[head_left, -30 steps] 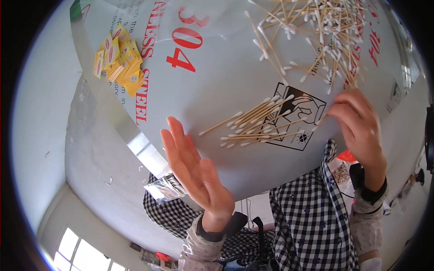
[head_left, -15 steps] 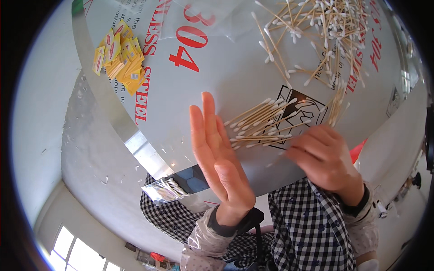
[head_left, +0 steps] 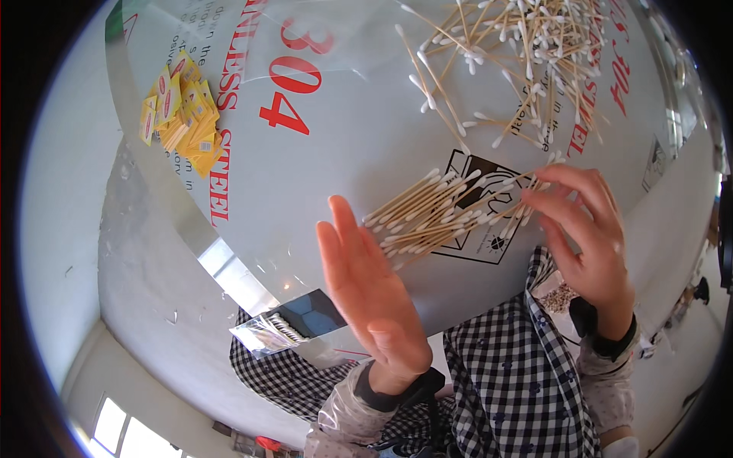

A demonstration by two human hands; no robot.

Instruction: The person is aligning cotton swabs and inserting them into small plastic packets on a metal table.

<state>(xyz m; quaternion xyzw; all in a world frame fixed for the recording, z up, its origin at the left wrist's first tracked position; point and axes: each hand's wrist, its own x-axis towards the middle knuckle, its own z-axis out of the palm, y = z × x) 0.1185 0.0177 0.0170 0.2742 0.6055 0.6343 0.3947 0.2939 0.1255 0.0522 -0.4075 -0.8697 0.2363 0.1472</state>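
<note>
A row of cotton swabs (head_left: 418,208) lies roughly side by side on the table, their sticks slanting up to the right. My left hand (head_left: 372,294) stands on edge at the row's left end, fingers stretched out, palm toward the swabs, holding nothing. At the right end, my right hand (head_left: 584,229) has its fingers bent and apart. Its fingertips touch or nearly touch a few swabs (head_left: 521,216) there; I see none clearly gripped. A large loose heap of cotton swabs (head_left: 527,53) spreads across the far right.
Small yellow packets (head_left: 187,114) are piled at the far left. A clear bag of swabs (head_left: 279,328) lies at the near table edge beside a dark panel (head_left: 313,311). Printed film covers the table (head_left: 305,175), and clear plastic (head_left: 336,46) lies at the back.
My right hand has moved up and away from the near edge, its fingers spreading toward the swabs. More swabs now lie in the row. My left hand stays upright beside it; the view has shifted slightly.
</note>
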